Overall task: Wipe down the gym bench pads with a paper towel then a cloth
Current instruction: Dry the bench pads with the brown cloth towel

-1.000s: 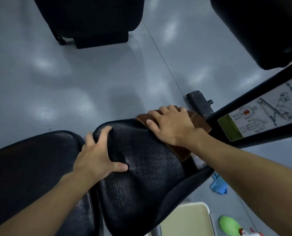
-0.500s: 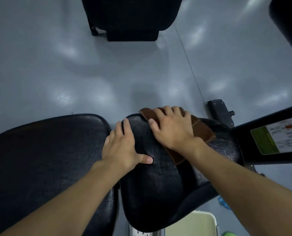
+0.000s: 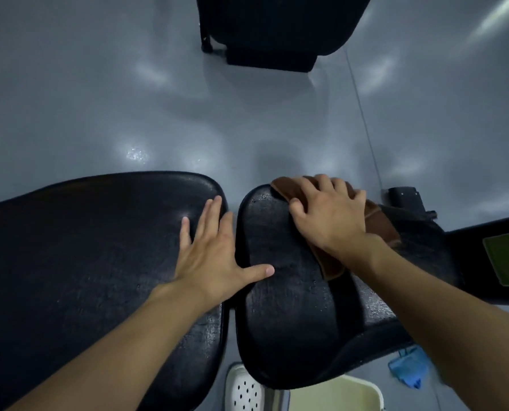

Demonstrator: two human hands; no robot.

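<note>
1. Head view, left hand (image 3: 214, 259): it lies palm-down and released, fingers straight and close together. The fingers rest on the near-right corner of the large bench pad (image 3: 84, 262). The thumb is spread wide to the right, across the gap, with its tip touching the small bench pad (image 3: 288, 315). It holds nothing.
2. Head view, right hand (image 3: 330, 218): it is palm-down on the brown cloth (image 3: 379, 222), fingers spread and lightly bent, pressing it flat rather than clenching it.
3. The cloth sits under this hand at the far edge of the small bench pad. It shows beyond the fingertips and trails back to the right of the wrist.
4. Right of the right forearm stands a black frame with a green label (image 3: 505, 259).
5. Below the forearm, a blue object (image 3: 409, 370) lies on the grey floor (image 3: 128, 99).
</note>
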